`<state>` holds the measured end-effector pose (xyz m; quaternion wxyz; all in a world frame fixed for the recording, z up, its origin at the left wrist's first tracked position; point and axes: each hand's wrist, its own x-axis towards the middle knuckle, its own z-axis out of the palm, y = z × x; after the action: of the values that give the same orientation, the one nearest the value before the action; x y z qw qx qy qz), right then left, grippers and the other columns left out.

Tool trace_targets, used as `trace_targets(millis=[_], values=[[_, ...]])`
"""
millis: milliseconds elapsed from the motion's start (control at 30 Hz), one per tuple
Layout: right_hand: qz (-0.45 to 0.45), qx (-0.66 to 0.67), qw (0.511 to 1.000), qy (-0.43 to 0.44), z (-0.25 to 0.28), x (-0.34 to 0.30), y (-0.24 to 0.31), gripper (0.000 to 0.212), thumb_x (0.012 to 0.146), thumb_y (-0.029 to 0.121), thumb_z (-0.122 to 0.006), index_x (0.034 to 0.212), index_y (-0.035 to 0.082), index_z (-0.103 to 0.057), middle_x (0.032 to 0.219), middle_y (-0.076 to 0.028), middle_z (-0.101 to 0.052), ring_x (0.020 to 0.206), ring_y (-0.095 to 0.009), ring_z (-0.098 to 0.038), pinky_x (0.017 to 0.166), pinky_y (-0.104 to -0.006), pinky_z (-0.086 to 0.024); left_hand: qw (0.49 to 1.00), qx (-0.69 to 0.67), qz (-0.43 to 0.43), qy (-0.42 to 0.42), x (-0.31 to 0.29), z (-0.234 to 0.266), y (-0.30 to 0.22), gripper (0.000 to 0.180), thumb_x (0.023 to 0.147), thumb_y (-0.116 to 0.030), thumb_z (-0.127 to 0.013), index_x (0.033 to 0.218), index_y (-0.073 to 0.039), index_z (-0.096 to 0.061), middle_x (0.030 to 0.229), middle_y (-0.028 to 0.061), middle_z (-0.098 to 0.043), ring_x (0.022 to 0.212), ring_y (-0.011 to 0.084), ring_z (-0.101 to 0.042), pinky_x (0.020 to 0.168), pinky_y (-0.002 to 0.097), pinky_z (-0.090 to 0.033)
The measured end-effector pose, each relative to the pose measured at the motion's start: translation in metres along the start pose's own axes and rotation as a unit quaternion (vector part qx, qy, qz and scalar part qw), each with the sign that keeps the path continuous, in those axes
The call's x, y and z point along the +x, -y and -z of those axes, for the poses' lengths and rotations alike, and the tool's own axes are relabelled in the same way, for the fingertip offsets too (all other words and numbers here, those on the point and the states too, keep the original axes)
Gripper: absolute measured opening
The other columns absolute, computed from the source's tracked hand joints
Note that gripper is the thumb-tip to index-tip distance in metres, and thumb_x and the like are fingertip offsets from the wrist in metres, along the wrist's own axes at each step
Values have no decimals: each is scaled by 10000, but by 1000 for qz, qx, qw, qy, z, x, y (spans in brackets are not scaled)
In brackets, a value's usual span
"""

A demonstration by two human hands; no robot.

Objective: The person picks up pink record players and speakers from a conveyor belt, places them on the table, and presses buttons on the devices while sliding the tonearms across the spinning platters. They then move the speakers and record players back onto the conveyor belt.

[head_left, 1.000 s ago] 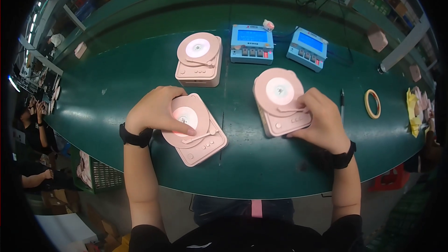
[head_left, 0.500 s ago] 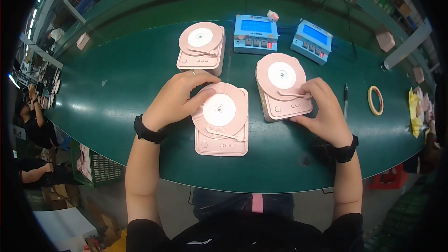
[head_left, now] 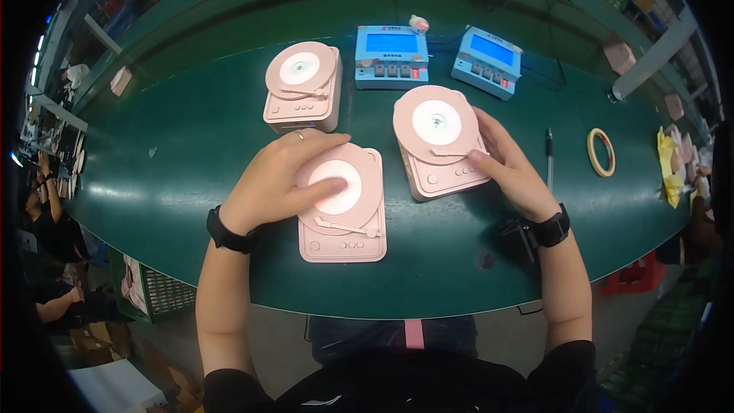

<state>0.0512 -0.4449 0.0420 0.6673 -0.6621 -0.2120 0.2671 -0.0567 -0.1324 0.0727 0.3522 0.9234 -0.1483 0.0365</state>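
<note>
Three pale pink toy record players with white disc centres are on the green table. My left hand (head_left: 284, 176) grips the near one (head_left: 342, 246) from its left far side, its thumb lying on the white centre and its fingers along the far edge. My right hand (head_left: 514, 162) is closed on the right side of the second record player (head_left: 434, 164), with the thumb by the end of its tonearm and the fingers behind the body. The third record player (head_left: 302, 92) stands untouched beyond my left hand, a small blue light on its front.
Two light blue test boxes (head_left: 391, 61) with lit screens stand at the back, one carrying a small figurine (head_left: 418, 24). To the right lie a pen (head_left: 550, 157) and a tape roll (head_left: 601, 153). A green crate (head_left: 170, 284) sits below the table's left edge.
My left thumb has moved from the disc's rim onto its white centre. My right fingers have left the tonearm for the body's far right side, and the thumb has come up beside the tonearm.
</note>
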Motion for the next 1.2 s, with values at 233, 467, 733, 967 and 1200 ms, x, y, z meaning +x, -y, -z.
trace_targets(millis=[233,467,733,967,1200], values=[[-8,-28,999,27,7,-1,1,894,832,252,-708,1518,25,-180,1554,-166,-255,1451,-258,-236,1175,-359,-177,993,107,-54,7,-5,-3,-20,977,561,-486,-843,1338,-5,-500,1272,182,-544,1094,354,-567,934,393,-455],[-25,-33,999,26,5,-1,4,941,800,264,-725,1522,33,-165,1556,-163,-247,1453,-262,-227,1176,-360,-176,993,103,-51,31,-5,-7,-19,1052,536,-491,-854,1383,-12,-455,1323,200,-500,1158,365,-525,979,420,-423],[-28,-17,999,20,4,0,4,952,781,262,-732,1524,48,-176,1547,-159,-268,1444,-269,-248,1174,-367,-182,989,134,-52,21,-6,-9,-24,1046,529,-487,-852,1398,-59,-456,1349,196,-478,1201,375,-485,995,443,-412],[-31,-13,999,15,4,0,2,948,774,240,-731,1525,54,-183,1544,-153,-276,1440,-270,-253,1172,-368,-188,992,130,-3,2,-7,-18,-33,1111,523,-488,-855,1456,-106,-388,1362,228,-444,1201,412,-465,1008,467,-399],[-21,-35,999,2,2,-1,-1,957,781,272,-724,1527,56,-165,1542,-164,-269,1441,-277,-251,1172,-370,-181,991,132,0,0,-11,-14,-28,1202,498,-474,-872,1501,-115,-314,1363,258,-418,1190,439,-464,1015,470,-396]])
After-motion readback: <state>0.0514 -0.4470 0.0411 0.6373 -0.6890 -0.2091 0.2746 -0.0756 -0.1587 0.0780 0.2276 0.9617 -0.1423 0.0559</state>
